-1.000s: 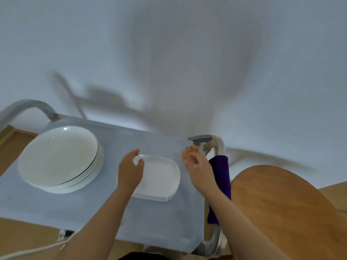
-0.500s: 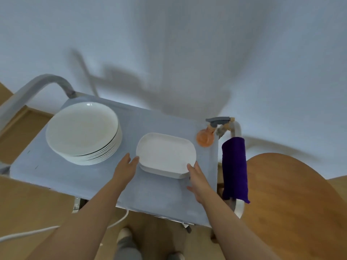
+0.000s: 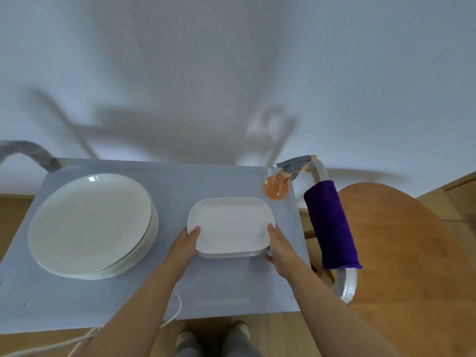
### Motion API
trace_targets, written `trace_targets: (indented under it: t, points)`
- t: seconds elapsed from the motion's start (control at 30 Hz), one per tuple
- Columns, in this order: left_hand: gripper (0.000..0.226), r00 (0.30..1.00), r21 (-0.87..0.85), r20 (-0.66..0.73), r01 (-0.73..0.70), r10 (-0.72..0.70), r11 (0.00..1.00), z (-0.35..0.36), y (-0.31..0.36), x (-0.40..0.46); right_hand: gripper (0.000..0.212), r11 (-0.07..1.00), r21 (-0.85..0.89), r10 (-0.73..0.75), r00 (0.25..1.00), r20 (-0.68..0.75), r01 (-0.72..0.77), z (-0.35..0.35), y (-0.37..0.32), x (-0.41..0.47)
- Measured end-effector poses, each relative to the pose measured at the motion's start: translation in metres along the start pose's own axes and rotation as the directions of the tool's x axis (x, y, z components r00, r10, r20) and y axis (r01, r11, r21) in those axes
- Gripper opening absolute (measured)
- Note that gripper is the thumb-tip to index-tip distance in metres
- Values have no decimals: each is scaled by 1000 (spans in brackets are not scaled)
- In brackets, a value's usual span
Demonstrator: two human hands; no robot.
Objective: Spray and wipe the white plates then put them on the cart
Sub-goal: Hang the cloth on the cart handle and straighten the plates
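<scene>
Head view, glossy rounded-rectangular plate (image 3: 231, 225), both hands gripping ends

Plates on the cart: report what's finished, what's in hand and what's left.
Done: a stack of round plates sits on the grey cart. In hand: the left hand and right hand grip the top rectangular plate of a small pile there. Left: cannot tell; no other plates show. The spray bottle and purple cloth lie unused.
</scene>
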State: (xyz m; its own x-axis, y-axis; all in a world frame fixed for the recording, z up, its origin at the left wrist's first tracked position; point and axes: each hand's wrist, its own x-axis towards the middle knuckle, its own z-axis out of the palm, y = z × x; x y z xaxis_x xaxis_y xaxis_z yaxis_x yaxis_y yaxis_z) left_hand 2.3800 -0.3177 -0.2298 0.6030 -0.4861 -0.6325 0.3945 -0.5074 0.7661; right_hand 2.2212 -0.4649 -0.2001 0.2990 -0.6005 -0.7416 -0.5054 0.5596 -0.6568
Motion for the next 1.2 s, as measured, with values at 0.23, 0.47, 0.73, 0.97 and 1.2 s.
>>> trace_targets:
  t: [0.23,0.47,0.73,0.97,1.2]
  points:
    - [45,996,46,-89,-19,23,999,10,-3,-3,50,999,-48,18,999,37,-16,-3,-6,5]
    - [50,989,172,-141,-22,46,985,11,-3,-1,52,996,-84,-4,999,53,8,-1,-13,13]
    - [52,989,158,-144,-10,33,987,8,4,0,52,994,-102,-17,998,68,24,2,-8,11]
    - [50,991,145,-126,-22,41,989,5,7,-3,53,992,-116,-36,995,97,47,1,-7,7]
    - [69,964,202,-262,1,53,979,-11,5,-24,62,855,-343,-450,885,-118,389,10,-3,-13]
